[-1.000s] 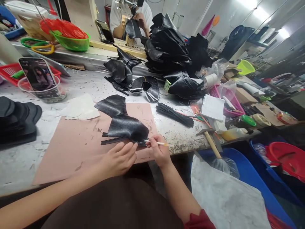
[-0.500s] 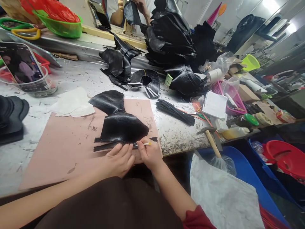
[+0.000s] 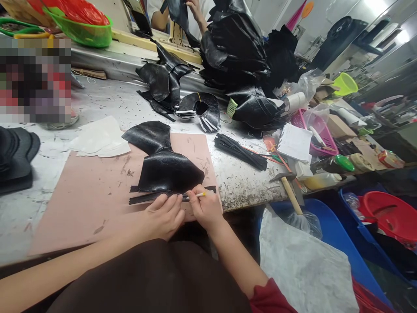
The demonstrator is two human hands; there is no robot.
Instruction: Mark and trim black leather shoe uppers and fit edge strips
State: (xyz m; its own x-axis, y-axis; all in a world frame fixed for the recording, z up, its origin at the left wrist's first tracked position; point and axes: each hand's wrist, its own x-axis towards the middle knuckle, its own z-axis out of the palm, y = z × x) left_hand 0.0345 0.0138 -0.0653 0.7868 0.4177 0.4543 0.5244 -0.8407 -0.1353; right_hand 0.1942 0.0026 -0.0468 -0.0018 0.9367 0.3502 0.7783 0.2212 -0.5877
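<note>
A black leather piece (image 3: 169, 169) lies on the pink board with a black zipper (image 3: 140, 199) along its near edge. My left hand (image 3: 167, 216) rests on the board, fingers laid over the zipper and pressing it down; its thumb is partly hidden. Pinched in my right hand (image 3: 206, 209) is a slim white pen (image 3: 196, 195) with a yellow end, its tip at the zipper close to my left fingertips. The far end of the zipper shows past my right hand.
White paper pieces (image 3: 100, 138) overlap the board's (image 3: 81, 204) back left. A bundle of black zippers (image 3: 241, 151) lies right of it, then a notebook (image 3: 295, 141) and a hammer (image 3: 291, 195) at the table edge. Black leather piles (image 3: 234, 52) stand behind; a person's hand (image 3: 194, 8) shows beyond.
My hands and the pen have barely moved at the zipper. Across the bench, the other person's hands and the black leather piece they hold have shifted.
</note>
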